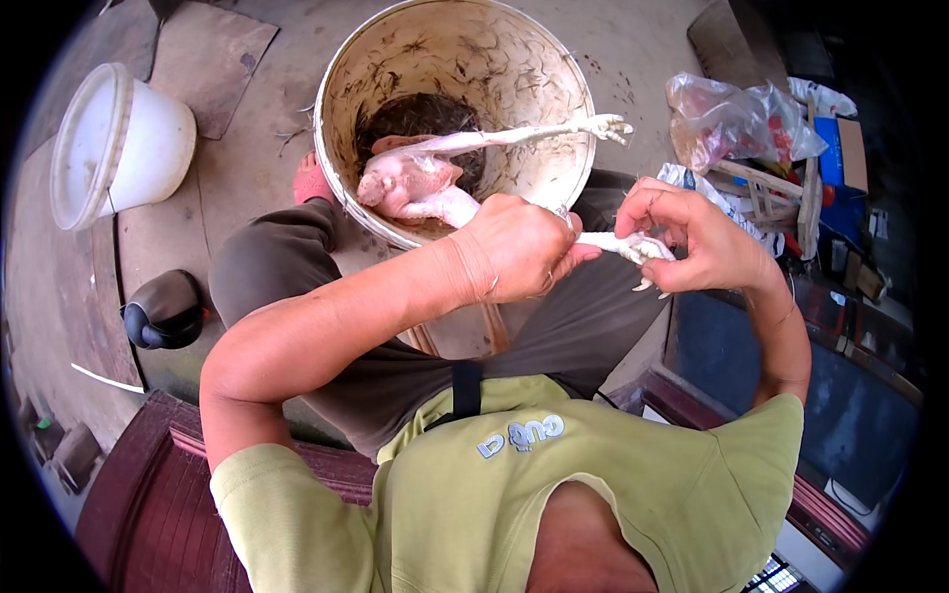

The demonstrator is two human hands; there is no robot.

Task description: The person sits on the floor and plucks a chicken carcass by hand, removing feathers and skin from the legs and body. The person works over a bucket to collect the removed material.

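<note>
A plucked bird carcass, apparently a chicken (411,181), lies across the mouth of a large pale bucket (534,67). One of its legs (534,135) stretches over the bucket's right rim, toes spread. My left hand (515,248) is wrapped around the other leg, just outside the near rim. Beyond my left fist, that leg's foot (634,244) points right, its toes curled. My right hand (689,237) has its thumb and fingers at the toes; some of its fingertips are hidden. Dark wet feathers (422,111) lie in the bucket, with more stuck to its inner wall.
A smaller white bucket (156,144) is tipped at the left. Below it sits a dark rounded object (167,307). Plastic bags (741,122), a wooden frame (808,185) and a blue box (845,152) crowd the right. My knees flank the large bucket; dark red wooden furniture (163,489) is behind me.
</note>
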